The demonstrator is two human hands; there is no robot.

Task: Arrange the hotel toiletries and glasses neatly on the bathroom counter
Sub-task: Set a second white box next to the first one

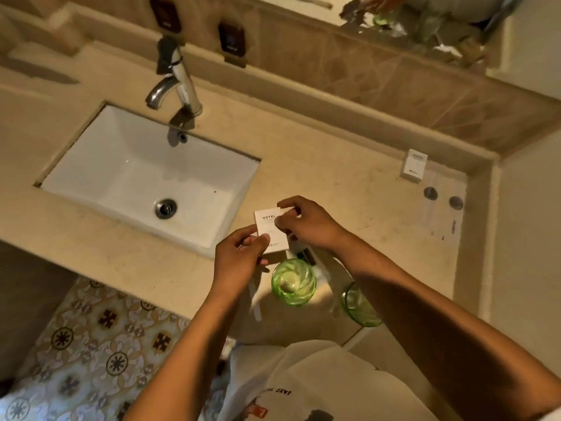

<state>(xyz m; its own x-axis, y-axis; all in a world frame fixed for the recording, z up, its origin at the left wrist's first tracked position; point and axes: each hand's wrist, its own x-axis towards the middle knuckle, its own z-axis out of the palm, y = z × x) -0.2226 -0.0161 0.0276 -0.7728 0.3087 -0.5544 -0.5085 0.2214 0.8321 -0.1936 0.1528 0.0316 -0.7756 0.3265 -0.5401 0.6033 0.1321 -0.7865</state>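
both hands (243, 253) grip hotel box (270, 230); green glass (294, 282) empty.

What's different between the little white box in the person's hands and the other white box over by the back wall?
The held box is lifted above the counter, pinched by the left hand and right hand; the far box stands untouched on the counter. The held one lies tilted, face up, with "HOTEL" readable; the far one stands upright, its print too small to read. Both are small, white and printed.
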